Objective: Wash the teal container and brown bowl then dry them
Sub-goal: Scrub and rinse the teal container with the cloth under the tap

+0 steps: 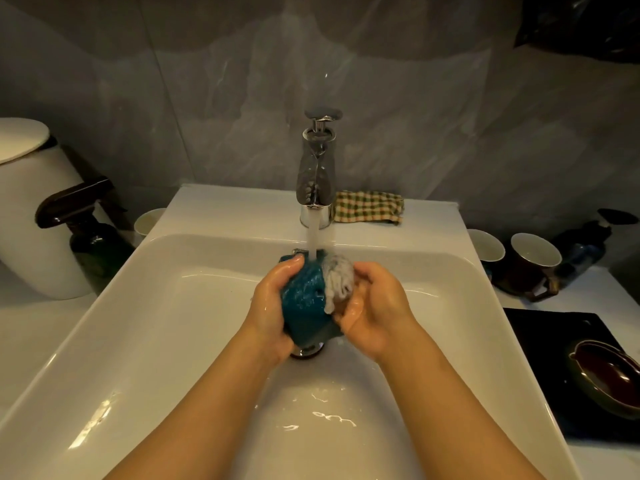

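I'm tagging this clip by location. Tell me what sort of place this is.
Probably a bathroom or washroom counter, used here for dishwashing: a white ceramic basin with a chrome tap running, grey marble-look wall tiles behind, and cups beside the basin.

The container (304, 306) is sitting mid-frame between the hands, left hand (273, 306) and right hand (374, 313), with a scrubbing wad (339, 282) against its right side. It is sitting under the tap (316, 181), over the sink (138, 341) drain. A cloth (369, 206) is lying just right of the tap. At lower right the bowl (606, 375) is resting on a mat (540, 327) on the worktop (595, 289), with two mugs (535, 258) standing behind it. At the left edge a spray bottle (86, 233) is standing before a canister (31, 209).
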### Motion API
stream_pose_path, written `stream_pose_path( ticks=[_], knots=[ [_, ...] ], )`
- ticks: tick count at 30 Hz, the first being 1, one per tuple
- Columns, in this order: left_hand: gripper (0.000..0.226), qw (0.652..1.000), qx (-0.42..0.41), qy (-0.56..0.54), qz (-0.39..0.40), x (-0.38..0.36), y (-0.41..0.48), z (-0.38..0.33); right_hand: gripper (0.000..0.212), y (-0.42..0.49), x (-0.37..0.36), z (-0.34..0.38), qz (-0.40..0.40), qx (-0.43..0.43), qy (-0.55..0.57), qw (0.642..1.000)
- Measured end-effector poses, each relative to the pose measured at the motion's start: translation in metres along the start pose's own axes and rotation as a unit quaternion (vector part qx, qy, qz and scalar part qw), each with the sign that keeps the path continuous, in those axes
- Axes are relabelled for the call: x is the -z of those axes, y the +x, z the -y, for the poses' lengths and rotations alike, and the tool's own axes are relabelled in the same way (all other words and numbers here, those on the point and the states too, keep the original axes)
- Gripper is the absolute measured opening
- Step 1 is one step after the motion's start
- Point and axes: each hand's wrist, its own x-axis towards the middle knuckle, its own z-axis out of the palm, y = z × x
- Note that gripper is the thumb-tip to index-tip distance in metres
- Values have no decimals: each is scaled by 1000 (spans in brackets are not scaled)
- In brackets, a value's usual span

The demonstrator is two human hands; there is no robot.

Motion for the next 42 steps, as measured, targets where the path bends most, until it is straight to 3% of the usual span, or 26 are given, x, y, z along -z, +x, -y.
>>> stream_pose_path(
  ticks=[3, 6, 10, 12, 14, 17, 19, 22, 25, 28, 29, 30, 32, 34, 37, 40, 42],
  knots=[
    [35, 1000, -8, -24, -9, 3, 1, -6, 26, -1, 3, 4, 35, 41, -27, 998],
    [34, 999, -39, -29, -16, 10, 1, -10, 31, -7, -2, 4, 78, 79, -185, 976],
    [49, 997, -71, 1, -33, 8, 2, -9, 22, -10, -12, -6, 40, 138, -312, 939],
    [38, 994, -100, 29, -39, 4, -1, -4, 21, -8, -20, -11, 6, 130, -309, 942],
    [34, 987, -126, 92, -32, -2, -3, 2, 41, 1, -25, -11, -60, 99, -261, 958],
    [53, 959, -171, 224, -15, -5, -2, 10, 48, -2, -25, -6, -108, 37, -194, 974],
    [55, 969, -163, 184, -29, -6, -3, 8, 35, -2, -25, -13, -113, 91, -287, 947],
    [44, 997, -73, -23, -30, -2, -6, -3, 18, -8, -17, -20, -9, 204, -431, 879],
    [33, 994, -40, -99, -37, 9, -4, -11, 15, -11, -9, -13, 113, 181, -499, 840],
    [32, 993, -45, -105, -34, 11, -4, -16, 23, -11, -3, -10, 111, 160, -647, 737],
    [30, 995, -44, -92, -22, 11, -4, -16, 22, -10, -3, -11, 105, 155, -670, 719],
    [29, 996, -42, -74, -11, 10, -5, -15, 22, -10, -4, -13, 108, 146, -664, 725],
    [30, 998, -33, -44, 9, 9, -4, -13, 11, -8, -9, -18, 117, 121, -572, 803],
    [36, 999, -10, -23, 34, 7, -5, -10, 20, -4, -11, -22, 102, 140, -474, 863],
    [37, 999, 10, -12, 38, 6, -5, -9, 20, -2, -11, -26, 116, 177, -458, 863],
    [38, 999, 1, -36, 20, 8, -5, -13, 33, -3, -9, -24, 130, 191, -455, 860],
    [40, 998, -16, -65, 18, 13, -5, -19, 39, -6, -8, -19, 138, 191, -498, 834]
  ],
)
